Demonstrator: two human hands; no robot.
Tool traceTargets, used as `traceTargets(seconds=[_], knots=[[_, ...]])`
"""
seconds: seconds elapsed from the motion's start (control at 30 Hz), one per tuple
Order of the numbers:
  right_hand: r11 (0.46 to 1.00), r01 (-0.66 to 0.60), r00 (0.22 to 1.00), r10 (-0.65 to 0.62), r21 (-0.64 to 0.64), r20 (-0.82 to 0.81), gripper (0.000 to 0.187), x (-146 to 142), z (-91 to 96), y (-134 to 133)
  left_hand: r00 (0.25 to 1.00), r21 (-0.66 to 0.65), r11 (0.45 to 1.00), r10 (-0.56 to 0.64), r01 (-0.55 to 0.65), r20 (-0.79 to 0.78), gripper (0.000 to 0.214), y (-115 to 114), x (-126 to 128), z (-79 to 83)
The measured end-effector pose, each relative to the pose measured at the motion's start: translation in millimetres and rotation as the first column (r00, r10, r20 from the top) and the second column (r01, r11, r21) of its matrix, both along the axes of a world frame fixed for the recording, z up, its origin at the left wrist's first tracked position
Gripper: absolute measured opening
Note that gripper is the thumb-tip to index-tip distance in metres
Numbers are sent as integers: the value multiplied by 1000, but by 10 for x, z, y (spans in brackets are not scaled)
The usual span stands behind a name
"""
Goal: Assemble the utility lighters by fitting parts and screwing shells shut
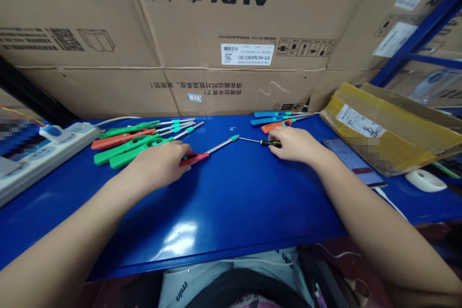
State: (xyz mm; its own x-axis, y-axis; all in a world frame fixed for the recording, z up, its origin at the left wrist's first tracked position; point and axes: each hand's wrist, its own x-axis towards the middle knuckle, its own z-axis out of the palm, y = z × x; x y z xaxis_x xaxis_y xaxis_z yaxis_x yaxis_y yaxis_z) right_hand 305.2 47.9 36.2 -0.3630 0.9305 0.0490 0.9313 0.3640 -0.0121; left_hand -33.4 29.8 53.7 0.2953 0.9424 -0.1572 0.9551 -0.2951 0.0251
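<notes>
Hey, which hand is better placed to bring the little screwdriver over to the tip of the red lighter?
Right. The right hand already rests on the screwdriver, whose thin shaft points toward the tip of the red lighter. The left hand is busy, covering the lighter's handle.

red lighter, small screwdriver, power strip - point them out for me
red lighter (198,157), head view, on its red handle
small screwdriver (271,143), head view, on its black-and-yellow handle
power strip (54,147), head view, on its white top face
</notes>
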Motion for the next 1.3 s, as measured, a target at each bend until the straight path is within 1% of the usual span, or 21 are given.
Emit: traceTargets(seconds=[0.1, 0.2, 0.27, 0.33, 0.43, 0.53, 0.63, 0.7, 0.77, 0.83, 0.87, 0.93, 0.97, 1.0, 1.03, 1.07, 1.13, 1.17, 1.27, 1.3], knots=[[994, 102, 992, -100, -30, 72, 13, 53, 73, -48, 996, -36, 996, -82, 81, -30, 39, -87, 76, 11], [982, 184, 976, -177, -45, 128, 8, 122, 118, -68, 991, -53, 989, -134, 135, 30, 38, -134, 103, 8], [976, 214, 967, -204, -49, 154, 6, 175, 127, -60, 984, -55, 985, -161, 166, 76, 37, -143, 97, 0], [976, 212, 965, -201, -49, 167, 6, 216, 117, -40, 972, -57, 977, -199, 207, 127, 35, -145, 95, -12], [988, 154, 977, -147, -31, 153, 7, 221, 78, -5, 930, -62, 952, -279, 301, 239, 34, -160, 153, -44], [999, 41, 993, -42, 8, 108, 14, 149, 20, 23, 859, -48, 922, -339, 385, 384, 35, -219, 303, -114], [995, -89, 994, 86, 41, 66, 20, 58, -47, 48, 781, -9, 909, -353, 417, 514, 34, -300, 465, -224], [987, -147, 988, 145, 59, 45, 22, 23, -88, 64, 755, 12, 908, -355, 418, 551, 35, -334, 524, -291], [981, -175, 984, 174, 80, 23, 22, 14, -109, 73, 750, 26, 904, -370, 426, 548, 42, -338, 523, -318], [976, -183, 983, 185, 118, -4, 24, 13, -100, 63, 768, 31, 908, -371, 417, 522, 51, -315, 472, -290], [970, -194, 978, 202, 147, -42, 24, 7, -85, 48, 785, 21, 913, -363, 408, 502, 55, -298, 435, -256], [948, -251, 941, 286, 198, -178, 23, -30, -38, -9, 820, -17, 919, -343, 394, 459, 55, -265, 360, -166], [932, -302, 897, 350, 202, -271, 22, -62, -11, -49, 829, -45, 920, -328, 389, 452, 53, -252, 330, -118], [912, -371, 841, 409, 174, -353, 23, -100, 14, -93, 834, -81, 917, -314, 390, 454, 48, -242, 306, -75], [892, -441, 791, 438, 98, -427, 27, -142, 34, -138, 828, -124, 909, -297, 398, 476, 41, -233, 292, -40], [863, -505, 762, 445, -1, -471, 30, -185, 48, -181, 814, -151, 898, -290, 412, 503, 37, -223, 285, -18], [833, -544, 758, 436, -102, -485, 31, -264, 51, -246, 791, -147, 892, -290, 428, 538, 34, -197, 286, -18], [829, -547, 765, 441, -113, -469, 29, -296, 41, -263, 786, -123, 898, -295, 423, 544, 34, -177, 290, -40], [870, -488, 826, 437, -66, -356, 29, -351, -23, -262, 794, -32, 931, -291, 364, 534, 35, -100, 294, -169], [890, -454, 849, 419, -39, -321, 28, -359, -49, -250, 806, 30, 939, -311, 343, 505, 35, -76, 293, -217]])
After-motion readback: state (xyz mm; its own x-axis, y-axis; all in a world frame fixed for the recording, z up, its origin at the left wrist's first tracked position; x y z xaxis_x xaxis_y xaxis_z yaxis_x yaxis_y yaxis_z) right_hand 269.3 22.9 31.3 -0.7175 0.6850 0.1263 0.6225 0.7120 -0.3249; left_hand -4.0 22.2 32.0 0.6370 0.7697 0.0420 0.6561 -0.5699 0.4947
